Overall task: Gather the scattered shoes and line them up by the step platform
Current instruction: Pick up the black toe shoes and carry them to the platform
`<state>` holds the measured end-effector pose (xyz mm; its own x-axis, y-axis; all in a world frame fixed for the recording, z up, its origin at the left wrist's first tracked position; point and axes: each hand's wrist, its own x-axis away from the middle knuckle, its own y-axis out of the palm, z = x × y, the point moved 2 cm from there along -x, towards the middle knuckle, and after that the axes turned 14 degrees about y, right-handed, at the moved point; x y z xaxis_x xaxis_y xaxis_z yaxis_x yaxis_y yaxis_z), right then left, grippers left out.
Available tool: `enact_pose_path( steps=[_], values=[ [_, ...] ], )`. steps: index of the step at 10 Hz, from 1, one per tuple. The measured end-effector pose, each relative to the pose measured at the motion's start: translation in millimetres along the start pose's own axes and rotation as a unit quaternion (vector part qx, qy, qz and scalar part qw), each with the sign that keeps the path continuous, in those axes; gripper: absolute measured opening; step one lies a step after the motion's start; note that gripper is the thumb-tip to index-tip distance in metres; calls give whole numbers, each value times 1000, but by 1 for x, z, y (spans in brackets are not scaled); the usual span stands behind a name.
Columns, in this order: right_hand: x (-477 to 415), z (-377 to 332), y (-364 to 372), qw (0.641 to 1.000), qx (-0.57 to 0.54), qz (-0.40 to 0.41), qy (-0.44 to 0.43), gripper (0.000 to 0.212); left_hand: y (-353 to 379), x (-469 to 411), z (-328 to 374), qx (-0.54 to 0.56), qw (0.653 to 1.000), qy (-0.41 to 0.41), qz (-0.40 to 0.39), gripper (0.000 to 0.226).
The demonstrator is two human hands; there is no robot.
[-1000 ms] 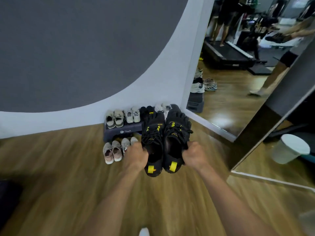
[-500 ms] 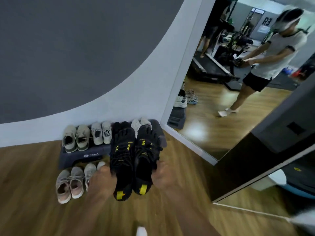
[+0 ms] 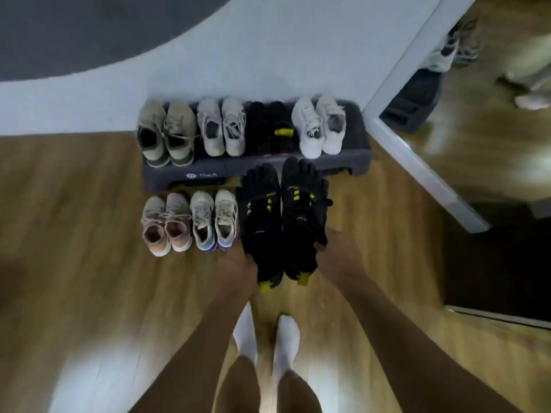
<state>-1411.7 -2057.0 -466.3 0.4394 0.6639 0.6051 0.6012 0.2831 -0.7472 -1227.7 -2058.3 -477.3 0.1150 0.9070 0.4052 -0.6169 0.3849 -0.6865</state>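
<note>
I hold a pair of black toe shoes with yellow tabs, one in each hand. My left hand [image 3: 238, 265] grips the left black shoe [image 3: 261, 216] at its heel side, and my right hand [image 3: 337, 257] grips the right black shoe [image 3: 301, 210]. Their toes point at the dark grey step platform [image 3: 343, 163], just in front of it, to the right of the floor row. That row holds a pink-beige pair [image 3: 167, 223] and a white-blue pair [image 3: 214, 219]. On the platform stand an olive pair [image 3: 165, 132], a grey-white pair [image 3: 222, 126], a black pair [image 3: 271, 128] and a white pair [image 3: 319, 125].
The platform sits against a white and grey wall [image 3: 238, 49]. A large mirror with a white frame [image 3: 417, 162] runs along the right. My feet in white socks [image 3: 286, 338] stand on the wooden floor [image 3: 74, 278] below the shoes.
The view has tilted down and closer to the platform. Both hands have lowered the black pair toward the floor, to the right of the white-blue pair.
</note>
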Motion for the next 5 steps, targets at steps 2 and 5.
enact_pose_path(
  steps=[2, 5],
  values=[
    [-119, 21, 113, 997, 53, -41, 29, 27, 113, -95, -103, 20, 1000, -7, -10, 29],
    [-313, 40, 270, 995, 84, -54, 11, 31, 251, -252, -235, 15, 1000, -17, -9, 38]
  ],
)
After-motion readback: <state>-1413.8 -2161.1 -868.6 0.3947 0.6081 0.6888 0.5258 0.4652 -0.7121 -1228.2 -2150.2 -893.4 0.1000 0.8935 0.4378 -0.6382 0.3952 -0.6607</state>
